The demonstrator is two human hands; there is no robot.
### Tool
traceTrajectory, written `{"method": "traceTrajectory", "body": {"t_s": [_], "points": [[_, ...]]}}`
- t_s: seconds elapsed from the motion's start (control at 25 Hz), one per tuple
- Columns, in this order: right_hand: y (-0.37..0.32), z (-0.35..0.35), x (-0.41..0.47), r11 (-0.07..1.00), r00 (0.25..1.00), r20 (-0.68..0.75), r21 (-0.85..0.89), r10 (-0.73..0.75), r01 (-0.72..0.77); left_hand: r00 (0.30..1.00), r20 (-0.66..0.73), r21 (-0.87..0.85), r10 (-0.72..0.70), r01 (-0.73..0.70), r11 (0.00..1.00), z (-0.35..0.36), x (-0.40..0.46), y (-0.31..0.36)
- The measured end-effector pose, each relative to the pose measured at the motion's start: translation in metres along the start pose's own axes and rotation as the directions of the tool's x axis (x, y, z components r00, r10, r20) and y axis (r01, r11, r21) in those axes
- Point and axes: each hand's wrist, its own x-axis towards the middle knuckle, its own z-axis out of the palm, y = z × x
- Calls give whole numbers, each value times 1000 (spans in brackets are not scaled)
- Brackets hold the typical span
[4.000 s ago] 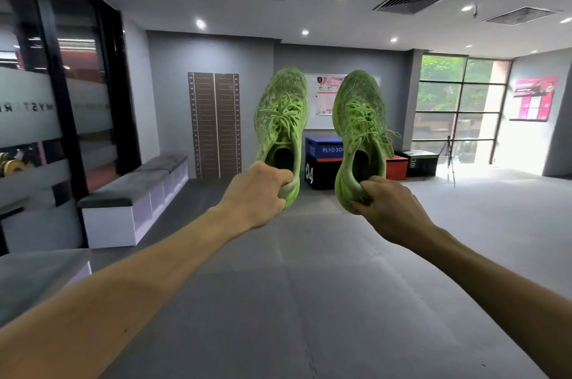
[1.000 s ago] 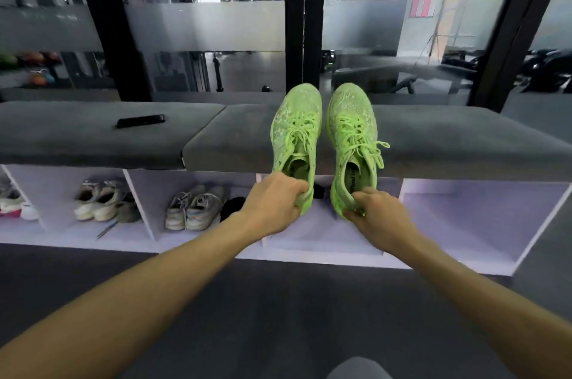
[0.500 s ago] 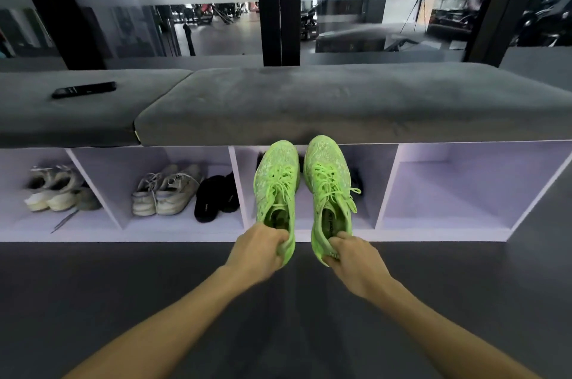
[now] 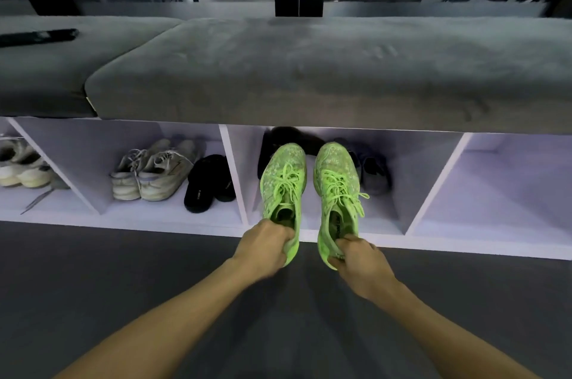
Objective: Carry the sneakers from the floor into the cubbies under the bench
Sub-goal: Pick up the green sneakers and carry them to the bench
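Left hand [image 4: 266, 247] curled round the heel of the left green sneaker [image 4: 283, 189]; right hand [image 4: 360, 261] pinching the heel collar of the right green sneaker [image 4: 335, 193]. Both sneakers side by side, close but apart, toes pointing to 12 o'clock, in front of the mouth of the middle cubby [image 4: 418, 168] under the bench [image 4: 309, 75]; heels out over the white front ledge and the dark floor [image 4: 123, 270]. Hard to tell whether the soles rest on the cubby base or hang above it.

Inside that middle cubby, behind the toes: dark footwear [image 4: 288, 137] at 12 o'clock, blurred, and a grey shoe [image 4: 373, 174] at about 2 o'clock from the right sneaker.

At 9 o'clock, the next cubby [image 4: 93, 155]: a pair of pale grey trainers [image 4: 154, 171] and a pair of black slippers [image 4: 207, 183] just beside them on the right. Farther at 9 o'clock, at the frame edge, off-white trainers [image 4: 18, 168] in another compartment.

At 3 o'clock, a white cubby [image 4: 510, 186] with only its bare walls showing.

On the bench cushion at 10 o'clock, a flat black object [image 4: 37, 36].
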Motion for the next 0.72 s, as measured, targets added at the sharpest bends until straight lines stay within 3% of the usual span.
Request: {"method": "traceTrajectory", "body": {"t_s": [0.4,0.72], "points": [[26,38,141,999,999,23,-22,45,-45,998,2,-81,-68,68,994,61,131,-41],[41,59,205,995,991,99,-60,85,-79,996,11,-22,-90,90,996,85,196,-60]]}}
